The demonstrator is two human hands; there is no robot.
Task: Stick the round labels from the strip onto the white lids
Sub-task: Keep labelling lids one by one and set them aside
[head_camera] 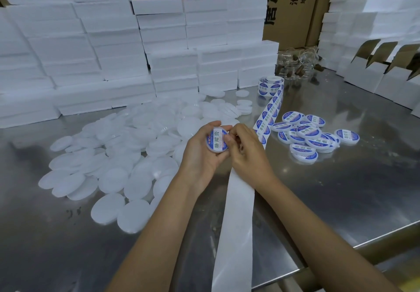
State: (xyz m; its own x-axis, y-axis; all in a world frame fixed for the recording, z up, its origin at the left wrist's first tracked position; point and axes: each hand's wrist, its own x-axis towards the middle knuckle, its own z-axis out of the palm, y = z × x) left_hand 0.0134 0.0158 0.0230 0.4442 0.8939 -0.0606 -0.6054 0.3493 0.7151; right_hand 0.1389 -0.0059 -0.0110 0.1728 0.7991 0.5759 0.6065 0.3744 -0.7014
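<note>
At the centre of the frame the left hand (202, 153) cups a white lid (217, 140), fingers curled around its rim, with a round blue-and-white label (217, 139) lying on its top face. The right hand (244, 153) is just beside it, fingers bent, its thumb pressing on the right edge of the label and lid.

Under the right wrist runs the label strip (238, 205): its bare white backing trails down to the bottom edge of the frame, while the part still carrying labels climbs toward the upper right to a loose roll (270, 86).

To the right of the hands sits a small heap of labelled lids (304, 134). To the left and behind the hands, a wide spread of plain white lids (118, 155) covers the metal table (341, 189).

Stacks of white foam boxes (91, 53) fill the upper left and centre. Brown cartons (284, 7) stand at the top, clear jars (295, 64) lie below them, and open white cardboard boxes (386, 73) line the right edge.
</note>
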